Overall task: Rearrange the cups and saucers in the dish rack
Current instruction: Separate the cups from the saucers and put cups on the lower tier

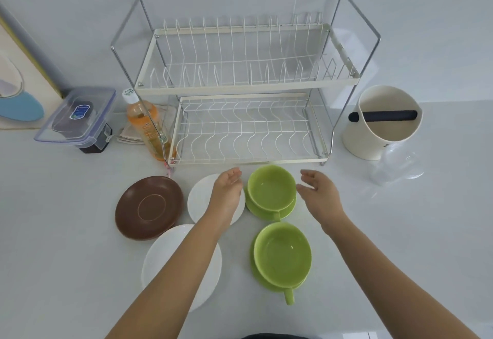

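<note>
Head view: both hands' fingers spread loose, flanking the far green cup point(271, 187), its handle pointing toward the person.

There is a single view, from a wide-angle camera worn on the person's head. It looks forward and steeply down onto a white countertop point(66, 232), facing the white wall behind it. The two-tier white wire dish rack with chrome side frames point(245, 85) stands square to the lens in the upper middle of the picture, so the camera faces it head-on from above. Both forearms enter from the bottom edge and stretch toward the rack, showing that the camera sits close, above and just behind them. Straight lines bow near the edges of the view.
</note>
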